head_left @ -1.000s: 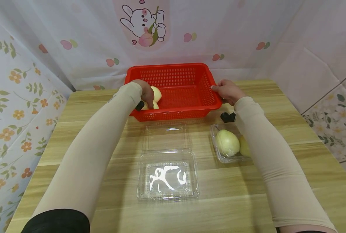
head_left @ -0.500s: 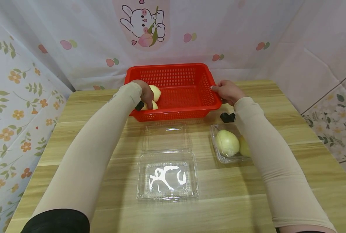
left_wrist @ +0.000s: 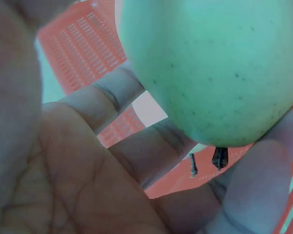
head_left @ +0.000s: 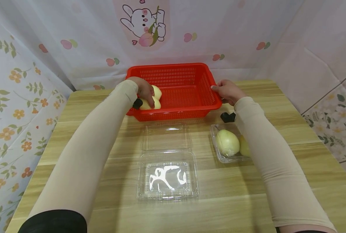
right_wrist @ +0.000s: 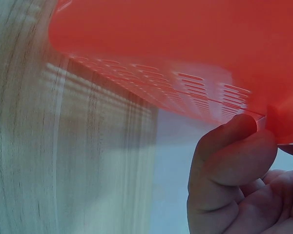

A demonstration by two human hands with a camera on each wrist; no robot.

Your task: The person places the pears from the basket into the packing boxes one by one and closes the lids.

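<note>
At the basket's left end my left hand (head_left: 145,90) grips a pale yellow-green pear (head_left: 150,105). The left wrist view shows this speckled pear (left_wrist: 215,73) large, stem downward, with fingers (left_wrist: 151,146) bent around it. Just behind lies another pear (head_left: 157,93), partly covered by the hand. Both are inside a red slotted plastic basket (head_left: 187,97). My right hand (head_left: 229,91) holds the basket's right rim; in the right wrist view its curled fingers (right_wrist: 234,161) pinch the red edge from outside and below.
In front of the basket lies an opened clear plastic clamshell box (head_left: 168,194), its lid folded back. To the right, under my right forearm, another clear box (head_left: 219,158) holds pears (head_left: 227,143). A patterned curtain (head_left: 190,48) hangs directly behind the wooden table (head_left: 219,200).
My left hand has shifted slightly up and left with its fingers around the nearer pear, showing more of that pear. The right hand and the basket have stayed in place.
</note>
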